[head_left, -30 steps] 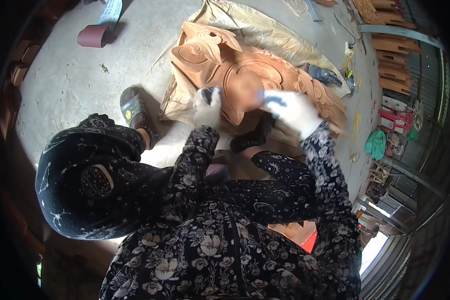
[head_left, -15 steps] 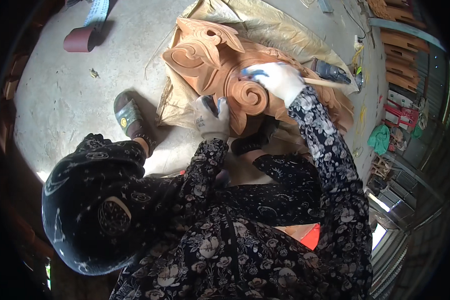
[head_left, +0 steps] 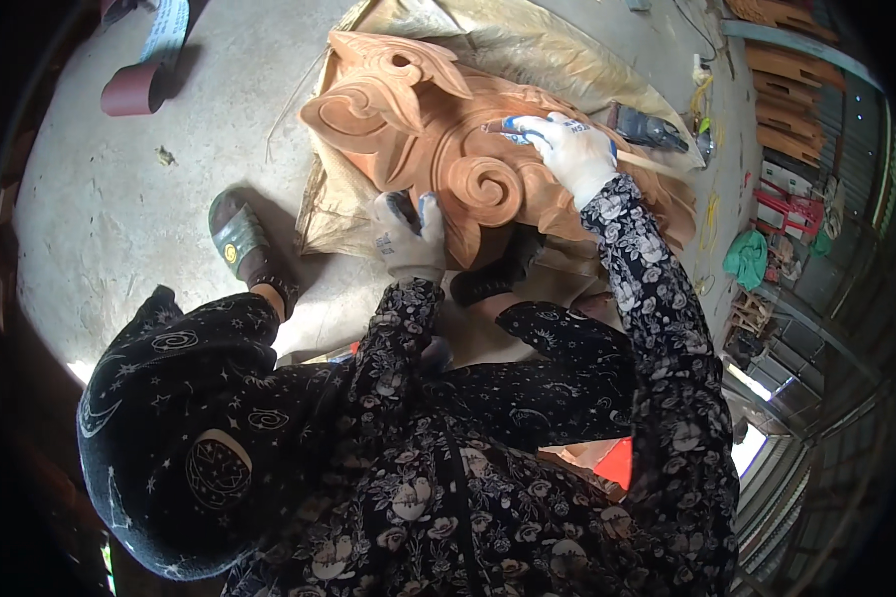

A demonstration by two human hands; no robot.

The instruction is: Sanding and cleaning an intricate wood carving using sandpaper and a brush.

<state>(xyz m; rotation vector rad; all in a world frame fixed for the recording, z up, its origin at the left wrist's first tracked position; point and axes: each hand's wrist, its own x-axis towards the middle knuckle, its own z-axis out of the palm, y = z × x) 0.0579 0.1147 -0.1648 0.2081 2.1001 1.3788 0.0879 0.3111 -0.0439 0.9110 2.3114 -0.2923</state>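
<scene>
A large reddish-brown wood carving with scrolls and leaf shapes lies in front of me on a tan sheet. My left hand, in a white and blue work glove, grips the near edge of the carving beside the spiral scroll. My right hand, gloved alike, is closed round a pale wooden stick. The stick's reddish-brown end pokes out past the fingers and lies against the carved surface above the scroll. What wraps that end is too small to tell.
On the concrete floor at the far left lies a curled sandpaper strip. A dark blue-grey object rests on the sheet's right side. Stacked wooden pieces, a green bag and a red item line the right side.
My right hand, blurred before, now shows sharply and sits slightly further right along the carving. My left hand keeps its hold on the edge. The whole view has shifted a little.
</scene>
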